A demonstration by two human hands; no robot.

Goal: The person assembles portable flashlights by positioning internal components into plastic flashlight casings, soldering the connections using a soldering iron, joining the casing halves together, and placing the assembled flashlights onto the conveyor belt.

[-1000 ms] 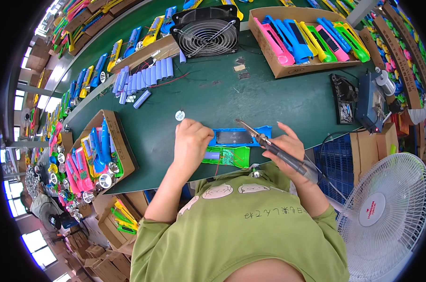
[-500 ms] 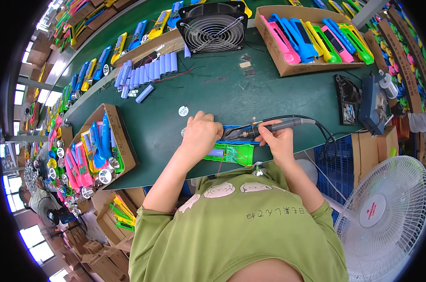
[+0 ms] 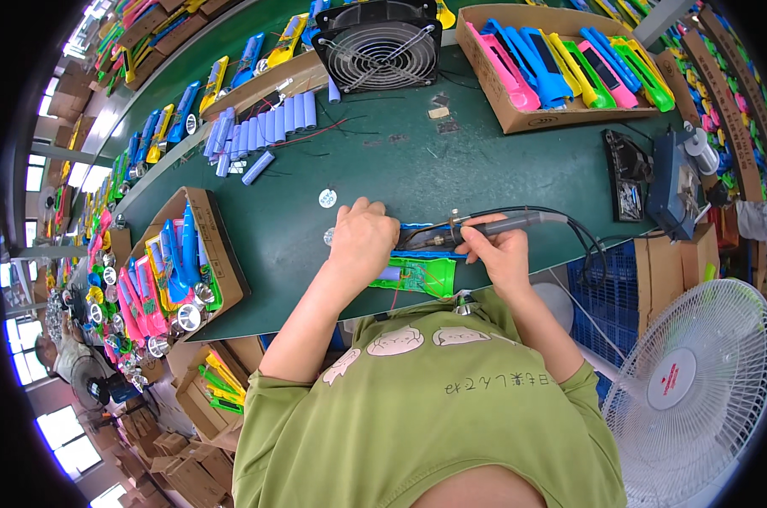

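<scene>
My right hand (image 3: 499, 256) grips the dark handle of a soldering iron (image 3: 506, 226), its metal tip pointing left into an open blue flashlight casing (image 3: 440, 255). My left hand (image 3: 364, 241) is closed over the left part of this casing; its fingertips are hidden beneath it. Past that hand's left side peeks a small shiny lamp head (image 3: 329, 237). Nearer to me lies an open green flashlight casing (image 3: 438, 276), with a circuit board, a purple battery cell (image 3: 389, 273) and a thin red wire showing.
Purple cells (image 3: 269, 127) with wires lie at the back left, beside a black fan (image 3: 379, 55). Cardboard boxes of coloured casings stand at left (image 3: 231, 262) and back right (image 3: 519, 123). A blue soldering station (image 3: 673, 190) sits at the right edge, above a white fan (image 3: 675, 381).
The view has shifted very slightly. Both hands, the soldering iron and the two casings keep nearly the same places.
</scene>
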